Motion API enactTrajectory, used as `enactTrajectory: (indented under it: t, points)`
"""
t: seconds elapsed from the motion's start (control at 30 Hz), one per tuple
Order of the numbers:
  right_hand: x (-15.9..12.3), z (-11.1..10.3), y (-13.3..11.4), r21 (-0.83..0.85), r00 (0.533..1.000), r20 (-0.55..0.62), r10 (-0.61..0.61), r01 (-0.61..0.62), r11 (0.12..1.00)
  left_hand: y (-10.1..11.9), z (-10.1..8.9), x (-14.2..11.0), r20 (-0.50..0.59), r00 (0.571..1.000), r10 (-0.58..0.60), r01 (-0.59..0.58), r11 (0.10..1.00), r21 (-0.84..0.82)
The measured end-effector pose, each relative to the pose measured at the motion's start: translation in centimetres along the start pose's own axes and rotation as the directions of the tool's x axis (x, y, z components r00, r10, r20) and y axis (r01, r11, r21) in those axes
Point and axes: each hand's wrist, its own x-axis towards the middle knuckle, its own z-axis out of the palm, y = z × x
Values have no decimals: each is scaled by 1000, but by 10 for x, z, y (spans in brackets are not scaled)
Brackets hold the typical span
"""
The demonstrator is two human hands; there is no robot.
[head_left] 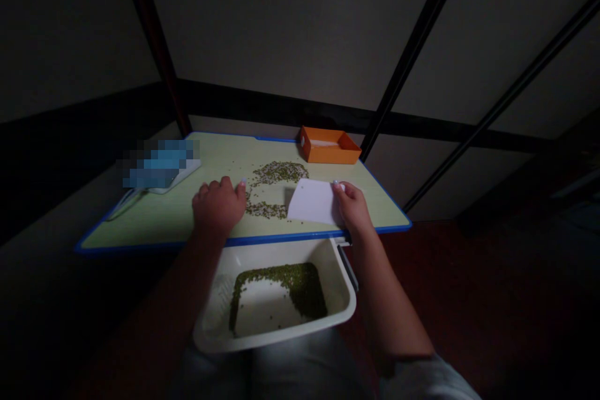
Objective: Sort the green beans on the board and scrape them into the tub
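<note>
Small green beans (312,294), banked along the far and right sides of a pale tub (276,334) and thinning down its left, with a few loose on the bare middle; too dark on the right to make out singly. At the bottom of the view, dim clothing (300,365) and a sleeve (431,375) on the right arm, both cut off by the frame. Tub just below the tabletop (154,225), left side partly covered by the left forearm, far rim hard to make out against the blue edge; dark handle (347,267) at right.

Farther in, left hand (219,205) on the tabletop, palm down with fingers bent; underside hidden, so cannot tell whether closed on anything. Right hand (350,201) clamped on the right edge of a white card (313,202), thumb on the near face, other fingers mostly hidden. Cannot tell whether card and tabletop touch.

Between the hands, more beans mixed with pale bits: a near band (267,210) running up to the card, and a wider patch (281,172) beyond. At far left, a pale object (185,170) under a pixelated blue area, impossible to identify. At far right, an open orange box (332,155), contents mostly hidden. Behind, a panelled wall (281,31) in deep shadow.
</note>
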Motion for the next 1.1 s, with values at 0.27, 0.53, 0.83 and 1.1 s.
enactTrajectory:
  t: [0.27,0.53,0.83,1.1]
  points:
    - [-2,0,-2,3,1000,-10,8,-8,1000,0,1,0,-8,1000,1,-1,1000,-5]
    - [-3,1,-4,28,1000,17,22,-23,999,-1,2,0,-15,1000,0,0,1000,-16]
    - [-3,4,-3,-15,1000,-4,-2,2,1000,-2,2,1,-1,1000,1,-1,1000,-26]
    - [-1,4,-1,5,1000,10,3,-3,1000,-1,3,1,-12,1000,-3,3,1000,-21]
